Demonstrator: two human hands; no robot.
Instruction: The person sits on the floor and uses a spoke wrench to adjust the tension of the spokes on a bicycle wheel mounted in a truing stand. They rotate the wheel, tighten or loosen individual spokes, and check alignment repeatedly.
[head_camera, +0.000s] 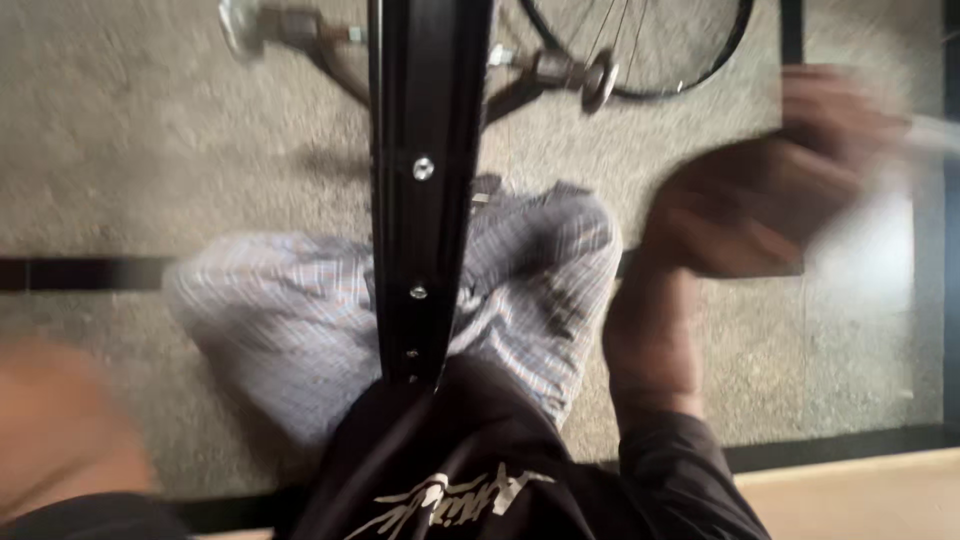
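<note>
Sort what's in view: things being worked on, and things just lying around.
In hand:
- black bicycle rim, upright between the person's knees
- right hand, blurred, raised beside the rim; whether it holds anything is unclear
- left hand, blurred, at the lower left

Lying about:
- spoked wheel on the floor
- hub axle

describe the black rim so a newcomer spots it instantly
Start at the checked trousers in mid-frame. Between the knees a broad black rim rises to the top edge. Unlike the thin spoked wheel behind, it shows shiny spoke holes along its face.
</note>
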